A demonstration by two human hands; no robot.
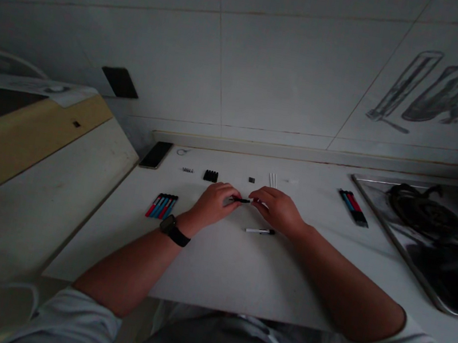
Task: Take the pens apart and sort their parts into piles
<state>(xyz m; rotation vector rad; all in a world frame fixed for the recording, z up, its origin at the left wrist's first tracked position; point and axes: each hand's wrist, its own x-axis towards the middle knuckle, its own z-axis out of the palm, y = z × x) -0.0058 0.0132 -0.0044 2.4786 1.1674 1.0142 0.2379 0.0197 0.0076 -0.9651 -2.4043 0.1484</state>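
Note:
Over the middle of the counter, my left hand pinches a slim black pen part, which points toward the right. My right hand is closed at that part's pale right end; what its fingertips grip is too small to make out. Just below the right hand lies a white and black pen piece. Beyond the hands are a group of short black pieces, a small dark square and thin white sticks. A row of red, blue and black pens lies left of my left hand.
A phone lies at the back left, near small metallic pieces and a ring-like item. On the right, a bundle of red and black pens lies beside the gas stove. A tiled wall rises behind the counter.

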